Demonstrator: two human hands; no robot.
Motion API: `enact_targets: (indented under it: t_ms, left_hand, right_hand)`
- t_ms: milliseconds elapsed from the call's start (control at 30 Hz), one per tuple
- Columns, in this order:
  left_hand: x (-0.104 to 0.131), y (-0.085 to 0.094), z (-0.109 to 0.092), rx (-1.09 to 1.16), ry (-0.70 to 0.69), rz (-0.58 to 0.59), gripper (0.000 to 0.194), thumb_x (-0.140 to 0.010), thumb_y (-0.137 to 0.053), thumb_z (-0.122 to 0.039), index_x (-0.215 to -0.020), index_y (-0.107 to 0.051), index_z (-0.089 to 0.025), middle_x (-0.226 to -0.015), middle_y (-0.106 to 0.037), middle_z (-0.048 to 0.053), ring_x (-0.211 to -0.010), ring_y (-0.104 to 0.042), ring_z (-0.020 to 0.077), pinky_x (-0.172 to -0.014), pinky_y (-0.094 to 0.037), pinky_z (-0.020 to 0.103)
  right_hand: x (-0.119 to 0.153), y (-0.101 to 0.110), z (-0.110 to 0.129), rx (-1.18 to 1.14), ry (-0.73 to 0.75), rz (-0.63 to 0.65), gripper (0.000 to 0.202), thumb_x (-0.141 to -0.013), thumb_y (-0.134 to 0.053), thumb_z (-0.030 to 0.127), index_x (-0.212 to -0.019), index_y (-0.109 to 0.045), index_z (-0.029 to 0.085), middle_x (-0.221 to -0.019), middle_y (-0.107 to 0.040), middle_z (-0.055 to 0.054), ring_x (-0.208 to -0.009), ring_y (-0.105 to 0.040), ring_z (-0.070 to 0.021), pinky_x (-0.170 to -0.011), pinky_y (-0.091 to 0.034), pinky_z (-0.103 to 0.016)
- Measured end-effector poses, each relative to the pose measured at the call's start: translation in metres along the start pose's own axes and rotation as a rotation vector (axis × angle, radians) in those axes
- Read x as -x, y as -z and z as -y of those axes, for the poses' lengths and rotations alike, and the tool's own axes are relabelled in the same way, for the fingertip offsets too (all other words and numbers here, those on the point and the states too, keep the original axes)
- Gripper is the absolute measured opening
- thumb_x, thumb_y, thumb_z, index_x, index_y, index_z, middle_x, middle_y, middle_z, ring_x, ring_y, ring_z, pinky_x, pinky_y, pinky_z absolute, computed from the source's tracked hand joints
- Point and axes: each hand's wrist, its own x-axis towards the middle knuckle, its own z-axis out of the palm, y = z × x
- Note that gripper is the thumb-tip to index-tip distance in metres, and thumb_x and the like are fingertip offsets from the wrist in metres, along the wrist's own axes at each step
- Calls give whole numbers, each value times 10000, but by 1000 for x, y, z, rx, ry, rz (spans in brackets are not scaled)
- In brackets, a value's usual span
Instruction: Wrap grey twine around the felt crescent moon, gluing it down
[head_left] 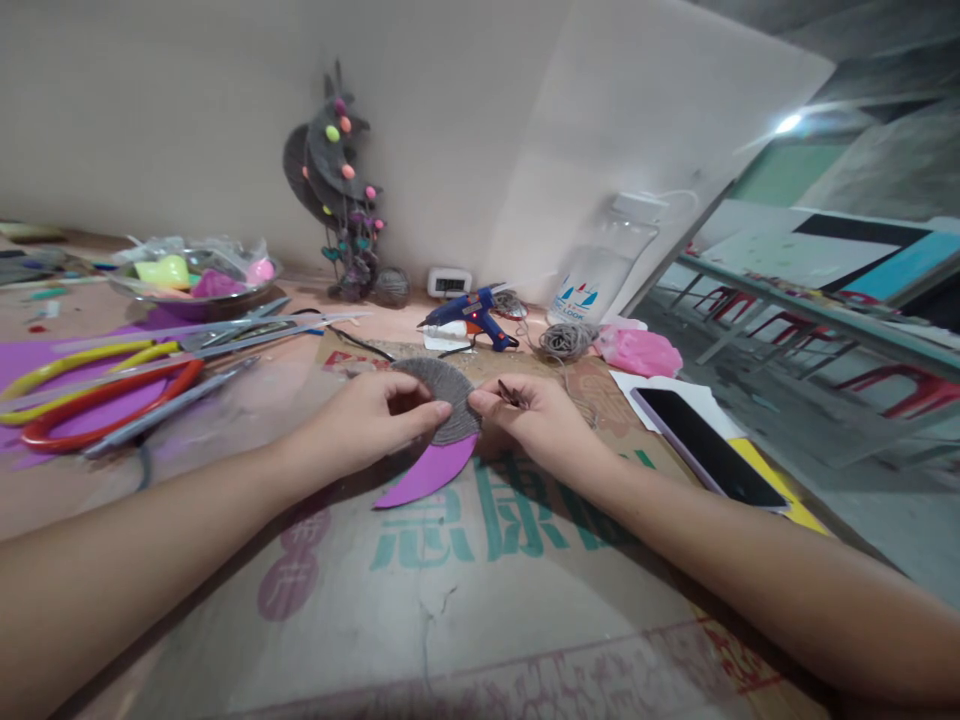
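Observation:
A crescent cut from purple sheet (431, 472), its upper part wound with grey yarn (444, 385), is held just above the cardboard. My left hand (375, 415) is closed on the wrapped part from the left, thumb across its front. From the right, my right hand (529, 410) pinches the crescent's edge between thumb and finger. A small dark pointed item (512, 394) pokes out by the right fingers; its kind is unclear. The lower purple tip is bare and points down to the left. A ball of grey yarn (568, 342) lies beyond my right hand, with loose strand near it.
Behind the crescent lies a blue glue gun (480, 315); a white timer (449, 282) stands further back. Scissors with red handles (112, 410) and a metal bowl (225, 298) are left. A phone (709, 445) and a water bottle (604, 265) are right. A decorated moon (334, 150) leans on the wall.

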Motion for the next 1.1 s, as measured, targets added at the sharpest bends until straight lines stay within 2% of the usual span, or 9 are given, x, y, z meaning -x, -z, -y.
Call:
enact_targets:
  t_ms: [267,433,600,767,1100]
  left_hand:
    - [-2,1,6,76,-48,29,274,-798,-549,-373,-649,-592,-146,-575,-533,-18,-517,-456,94,-477,-338,210]
    - [-2,3,5,152,-47,62,367,-833,-507,-426,-595,-563,-152,-532,-519,-22,-473,-434,82,-470,-334,210]
    - [-3,4,6,333,51,45,381,-822,-542,-437,-591,-598,-140,-552,-568,5,-487,-473,92,-485,-366,217]
    - [-5,5,9,554,140,56,344,-784,-606,-411,-575,-623,-138,-590,-606,25,-548,-532,107,-535,-413,223]
    - [-5,6,10,581,152,83,338,-778,-608,-412,-570,-624,-145,-580,-616,35,-543,-545,123,-546,-423,243]
  right_hand:
    - [-1,1,1,-102,-1,63,266,-734,-650,405,-713,-565,154,-592,-550,23,-513,-489,-88,-488,-376,-227]
    - [-2,0,-3,-122,2,31,265,-732,-645,399,-691,-550,155,-529,-462,59,-452,-383,-57,-447,-292,-208]
    - [-3,-2,-5,-134,12,76,278,-742,-625,417,-682,-512,170,-510,-431,70,-439,-369,-60,-438,-279,-210]
    - [-3,-4,-4,-126,30,76,279,-736,-631,427,-695,-525,172,-534,-475,56,-457,-393,-68,-447,-306,-218]
    - [-3,-4,-5,-110,20,64,259,-728,-632,419,-711,-552,173,-587,-520,40,-495,-438,-79,-476,-342,-221]
